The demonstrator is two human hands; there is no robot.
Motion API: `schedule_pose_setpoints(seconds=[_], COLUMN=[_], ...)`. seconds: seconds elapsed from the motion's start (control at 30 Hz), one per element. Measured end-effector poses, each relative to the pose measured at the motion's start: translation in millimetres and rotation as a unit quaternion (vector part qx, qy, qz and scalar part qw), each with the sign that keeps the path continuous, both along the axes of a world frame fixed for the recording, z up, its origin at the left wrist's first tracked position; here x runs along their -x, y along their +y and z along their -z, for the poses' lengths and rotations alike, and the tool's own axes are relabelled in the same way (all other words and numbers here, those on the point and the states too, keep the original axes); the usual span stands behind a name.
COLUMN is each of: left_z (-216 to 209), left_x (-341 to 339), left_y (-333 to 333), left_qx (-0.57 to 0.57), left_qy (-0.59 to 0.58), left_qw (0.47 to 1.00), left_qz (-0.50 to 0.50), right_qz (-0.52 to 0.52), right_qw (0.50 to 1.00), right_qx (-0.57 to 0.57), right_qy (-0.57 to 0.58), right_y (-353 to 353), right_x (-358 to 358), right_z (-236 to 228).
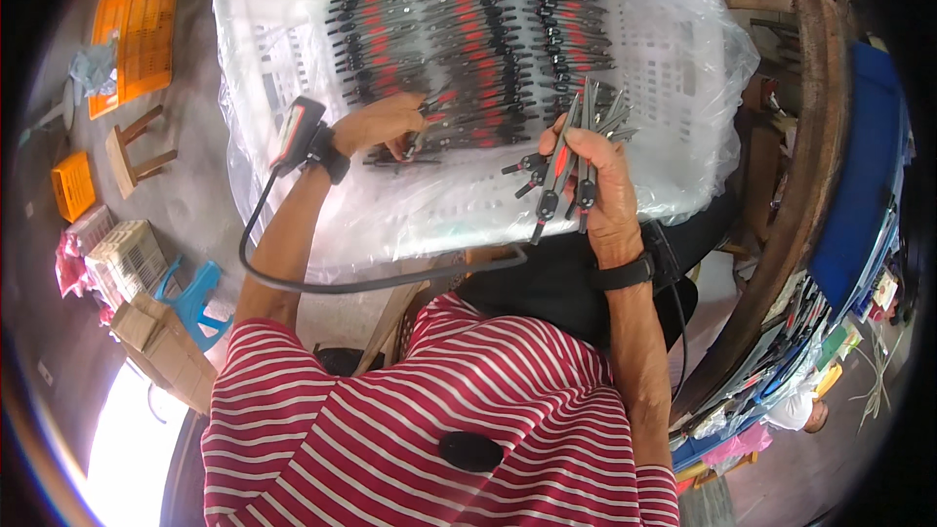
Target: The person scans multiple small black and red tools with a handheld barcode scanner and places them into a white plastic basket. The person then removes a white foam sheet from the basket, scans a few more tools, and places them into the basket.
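Observation:
Slender black-and-grey pieces with red middles [478, 49] lie in three stacked columns inside a white plastic crate [664, 117] lined with clear plastic film. At the near end of the left column, my left hand [376, 127] is closed, fingers bent round one such piece [414, 143]; its fingertips are partly hidden. My right hand [605, 176] is raised over the crate's near right part. It grips a loose bunch of the same pieces [554, 171], fanned out between thumb and fingers, dark knobbed ends hanging down and thin grey ends pointing up.
A cabled device [299, 132] is strapped to my left wrist; its cable loops across my front. To the right stands a long wooden-edged bench [815, 137] with a blue surface. On the left are an orange crate [132, 44], a wooden stool [132, 151] and a blue plastic stool [200, 298].

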State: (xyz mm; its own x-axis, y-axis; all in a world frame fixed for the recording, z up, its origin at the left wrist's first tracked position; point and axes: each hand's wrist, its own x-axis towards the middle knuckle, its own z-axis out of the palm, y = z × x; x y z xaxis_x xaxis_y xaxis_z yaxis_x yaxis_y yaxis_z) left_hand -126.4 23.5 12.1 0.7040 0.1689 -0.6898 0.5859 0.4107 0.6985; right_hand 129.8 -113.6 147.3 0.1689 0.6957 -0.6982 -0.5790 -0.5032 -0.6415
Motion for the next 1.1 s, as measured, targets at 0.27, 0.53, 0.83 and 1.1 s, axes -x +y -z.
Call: schedule_pose_setpoints(seconds=[0.27,0.53,0.83,1.1], left_z=[-74.4,-88.9,-100.7,-116.8], left_x=[-81.5,-100.1,-109.5,-112.2], left_y=[-25.2,-44.8,-53.7,-56.3], left_qx=[0.118,0.099,-0.02,-0.259], left_qy=[-0.157,-0.171,-0.16,-0.089], left_qw=[0.97,0.977,0.987,0.956], left_qz=[-0.144,-0.084,-0.025,0.102], right_qz=[0.109,0.141,0.152,0.111], right_qw=[0.993,0.989,0.987,0.989], right_qx=[0.017,0.007,0.052,-0.076], right_qy=[0.039,0.045,0.024,0.058], right_y=[1.5,0.0,2.0,1.3], right_x=[-4.7,-0.2,3.1,3.3], right_z=[16.7,21.8,13.1,8.8])
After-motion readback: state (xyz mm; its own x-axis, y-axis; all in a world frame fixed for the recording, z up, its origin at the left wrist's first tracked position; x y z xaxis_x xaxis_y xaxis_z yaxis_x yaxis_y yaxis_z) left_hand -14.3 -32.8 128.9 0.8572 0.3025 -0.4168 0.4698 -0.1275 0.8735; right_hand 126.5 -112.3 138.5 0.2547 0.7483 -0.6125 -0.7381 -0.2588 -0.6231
